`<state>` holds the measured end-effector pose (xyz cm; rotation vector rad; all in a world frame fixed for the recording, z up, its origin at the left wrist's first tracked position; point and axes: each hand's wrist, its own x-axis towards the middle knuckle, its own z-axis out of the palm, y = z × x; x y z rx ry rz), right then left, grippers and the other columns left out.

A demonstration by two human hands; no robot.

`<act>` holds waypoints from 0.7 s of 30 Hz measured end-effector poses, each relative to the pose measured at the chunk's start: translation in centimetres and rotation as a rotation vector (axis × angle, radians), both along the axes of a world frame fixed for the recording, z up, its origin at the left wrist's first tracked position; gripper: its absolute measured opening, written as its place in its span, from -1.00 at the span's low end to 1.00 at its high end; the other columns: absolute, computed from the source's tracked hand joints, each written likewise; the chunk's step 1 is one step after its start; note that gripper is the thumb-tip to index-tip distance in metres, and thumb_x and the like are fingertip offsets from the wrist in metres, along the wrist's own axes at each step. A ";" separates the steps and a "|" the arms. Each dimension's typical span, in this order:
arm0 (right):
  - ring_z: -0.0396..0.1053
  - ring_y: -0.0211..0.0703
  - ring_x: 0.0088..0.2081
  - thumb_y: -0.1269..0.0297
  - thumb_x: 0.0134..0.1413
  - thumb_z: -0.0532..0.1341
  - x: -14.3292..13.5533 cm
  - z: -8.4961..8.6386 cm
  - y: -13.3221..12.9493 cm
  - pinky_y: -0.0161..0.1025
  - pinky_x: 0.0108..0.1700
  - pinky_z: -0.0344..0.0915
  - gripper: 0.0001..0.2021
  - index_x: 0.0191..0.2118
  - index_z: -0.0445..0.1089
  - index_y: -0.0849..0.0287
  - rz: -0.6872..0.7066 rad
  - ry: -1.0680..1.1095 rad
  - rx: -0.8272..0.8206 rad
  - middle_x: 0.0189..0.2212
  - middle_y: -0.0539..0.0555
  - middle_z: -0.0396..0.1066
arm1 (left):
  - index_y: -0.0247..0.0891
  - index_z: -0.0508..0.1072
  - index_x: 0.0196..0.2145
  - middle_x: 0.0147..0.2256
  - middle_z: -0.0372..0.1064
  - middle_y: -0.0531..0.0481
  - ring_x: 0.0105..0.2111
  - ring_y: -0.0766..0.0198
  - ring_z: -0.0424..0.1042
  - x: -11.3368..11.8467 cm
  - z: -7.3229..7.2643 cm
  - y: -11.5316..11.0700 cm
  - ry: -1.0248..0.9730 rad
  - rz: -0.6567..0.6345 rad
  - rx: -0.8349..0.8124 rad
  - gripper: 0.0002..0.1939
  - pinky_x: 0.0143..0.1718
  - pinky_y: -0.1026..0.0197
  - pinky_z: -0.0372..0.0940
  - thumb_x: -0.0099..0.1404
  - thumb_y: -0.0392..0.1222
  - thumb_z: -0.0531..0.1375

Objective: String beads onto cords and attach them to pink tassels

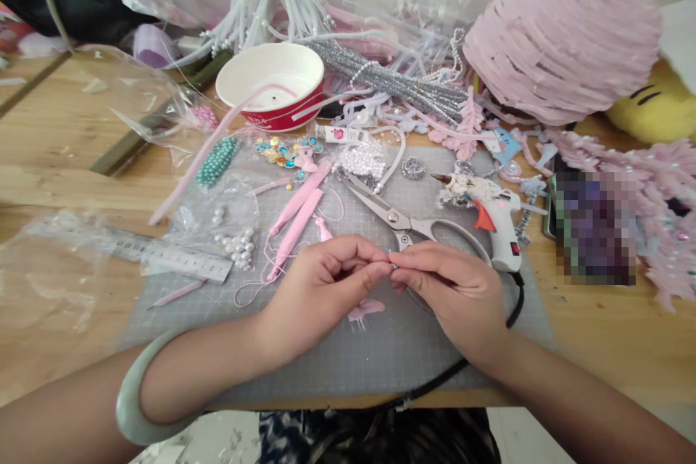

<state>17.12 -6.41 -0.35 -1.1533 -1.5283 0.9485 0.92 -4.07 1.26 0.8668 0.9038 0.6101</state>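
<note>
Over the grey cutting mat point(337, 370), my left hand point(331, 286) and my right hand point(457, 297) meet fingertip to fingertip. Both are closed in a pinch around something tiny and greyish between them, too small to name. A pair of grey-handled scissors point(392, 217) lies open just beyond my fingers, partly hidden by my right hand. Pink tassels point(293, 232) with thin cord loops rest beyond my left hand. Below my fingertips a pale pink scrap with a frayed end point(365, 309) lies on the mat. A white glue gun point(503, 225) with an orange trigger lies right of the scissors.
A red and white bowl point(309, 107) stands at the back, before bundled silver pipe cleaners point(391, 80). White pearl beads point(239, 250), teal beads point(216, 162) and a steel ruler point(201, 261) lie left. At right are a phone point(551, 210) and a large pink wound ball point(565, 43).
</note>
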 end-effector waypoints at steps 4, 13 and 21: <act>0.43 -0.25 -0.41 0.47 -0.08 0.29 0.3 0.2 0.4 -0.32 -0.38 0.39 -0.76 -0.31 0.52 -0.05 0.016 -0.104 0.041 -0.44 -0.04 0.51 | -0.29 0.39 -0.42 -0.57 0.35 0.15 -0.63 0.48 0.35 -0.1 -0.2 0.2 0.043 -0.010 -0.064 -0.79 -0.57 0.44 0.34 0.05 -0.11 0.27; 0.41 -0.28 -0.42 0.42 -0.07 0.28 0.4 0.2 0.2 -0.36 -0.38 0.36 -0.92 -0.42 0.46 0.08 -0.005 -0.139 0.008 -0.47 -0.04 0.48 | -0.29 0.41 -0.44 -0.60 0.33 0.16 -0.69 0.54 0.28 0.0 -0.1 0.3 0.054 -0.016 -0.115 -0.80 -0.64 0.49 0.27 0.04 -0.11 0.28; 0.43 -0.22 -0.42 0.42 -0.04 0.24 0.4 0.3 0.2 -0.30 -0.40 0.39 -0.85 -0.31 0.49 0.07 0.007 -0.209 0.155 -0.42 0.02 0.51 | -0.30 0.40 -0.45 -0.67 0.26 0.19 -0.75 0.55 0.22 -0.1 -0.6 0.5 -0.013 -0.030 -0.173 -0.80 -0.70 0.52 0.19 0.07 -0.12 0.28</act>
